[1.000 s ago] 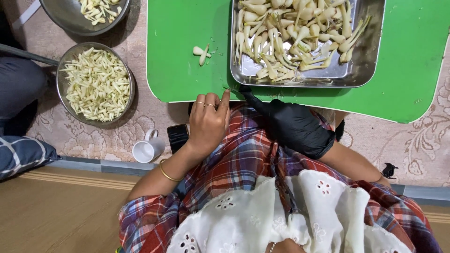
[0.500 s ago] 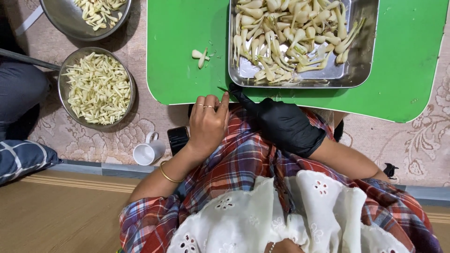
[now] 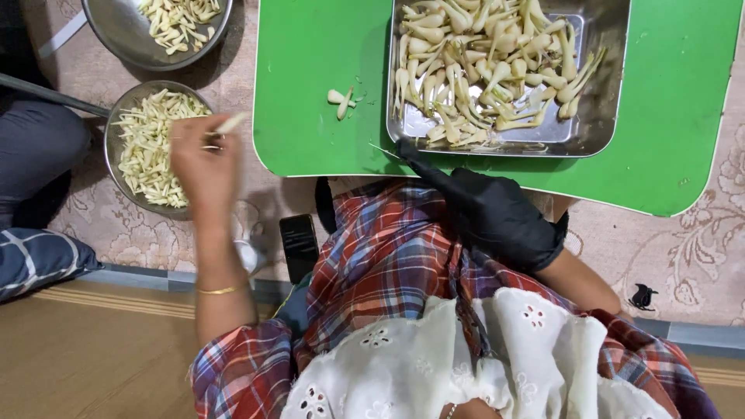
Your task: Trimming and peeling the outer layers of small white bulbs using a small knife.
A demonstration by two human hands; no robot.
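Note:
My left hand (image 3: 203, 159), bare with a thin gold bangle, is raised over a steel bowl (image 3: 116, 136) of pale cut strips and pinches one pale strip (image 3: 230, 122) in its fingertips. Wearing a black glove, my right hand (image 3: 497, 213) rests at the near edge of the green table (image 3: 310, 77) and grips a small knife (image 3: 386, 150), whose tip points at the steel tray (image 3: 601, 132). The tray is heaped with pale whole bulbs with stems. Two trimmed pieces (image 3: 341, 99) lie on the table left of the tray.
A second steel bowl (image 3: 116, 35) with a few pale pieces sits at the top left. A black phone (image 3: 299, 244) and a small white cup (image 3: 247, 250) lie on the patterned mat by my lap. Another person's dark-trousered leg (image 3: 39, 147) and a blue checked cushion (image 3: 31, 260) are at the left.
My left hand left the table's near edge and swung left over the bowl of strips, now holding a pale strip. The gloved right hand stayed put.

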